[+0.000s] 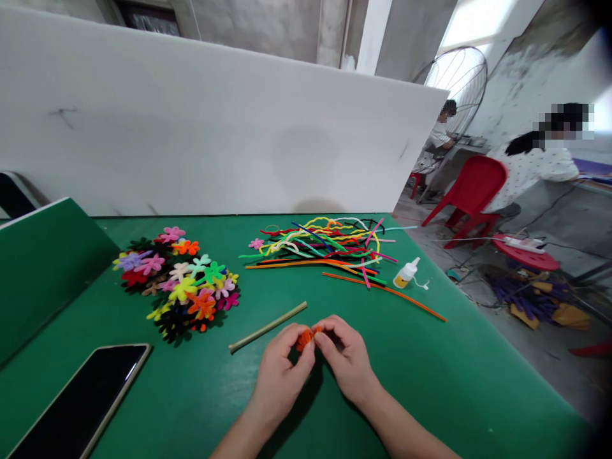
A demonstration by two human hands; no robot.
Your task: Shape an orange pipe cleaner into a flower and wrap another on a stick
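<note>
My left hand [282, 366] and right hand [351, 363] both pinch the orange piece [303, 342], fingertips closed on it, over the table [191, 395] near the stick [268, 327]. The bottle's [410, 269] yellow label [402, 280] is too small to read.

Left hand [287, 360] and right hand [348, 357] pinching small orange fuzzy piece [305, 341] between fingertips, above green surface [201, 395]. Pale stick [268, 327] lying slanted just beyond left hand. Heap of multicoloured fuzzy flowers [184, 289] at left; dark-screened phone [81, 401] nearer. Tangle of coloured fuzzy stems [325, 246] beyond hands, long orange stem [411, 299] nearer, white bottle [405, 274] near it. White panel [215, 127] behind. Red chair [482, 178], person [530, 162] at back right.
</note>
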